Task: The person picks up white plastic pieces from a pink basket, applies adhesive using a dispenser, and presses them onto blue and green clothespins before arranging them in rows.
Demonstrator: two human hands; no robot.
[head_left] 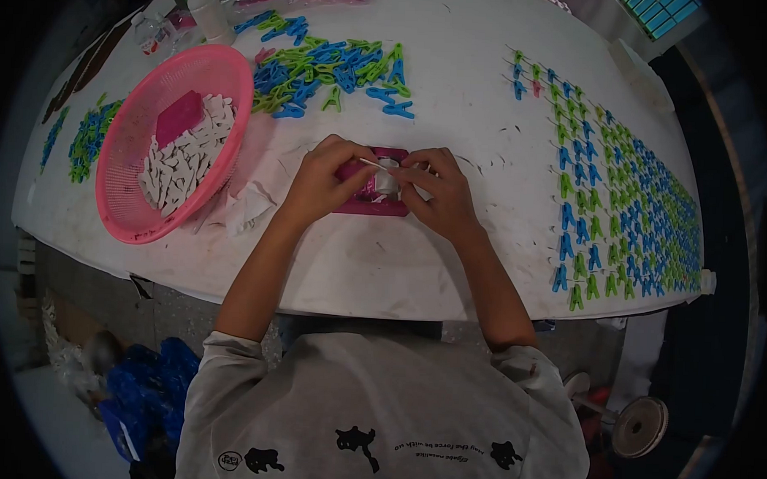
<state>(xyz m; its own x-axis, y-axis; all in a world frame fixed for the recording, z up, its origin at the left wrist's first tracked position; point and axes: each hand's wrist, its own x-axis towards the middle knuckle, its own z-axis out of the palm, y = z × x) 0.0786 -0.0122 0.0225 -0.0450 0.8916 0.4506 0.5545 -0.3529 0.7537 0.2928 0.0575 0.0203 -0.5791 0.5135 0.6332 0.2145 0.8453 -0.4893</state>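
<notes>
Both hands meet above a dark pink tray (368,208) near the middle of the white table. My left hand (328,177) pinches one end of a small, thin white piece (373,164). From the other side, my right hand (440,187) has its fingers closed at the piece's right end; whether they grip it is too small to make out. Just below the fingertips, a whitish round object (386,182) sits in the tray, partly covered by the fingers.
Left stands a pink basket (109,167) with white pieces (183,169) and a magenta block (179,118). Blue and green clips (322,68) lie behind the hands. Rows of clips (638,206) fill the right side. A white bottle (207,14) stands at the back left.
</notes>
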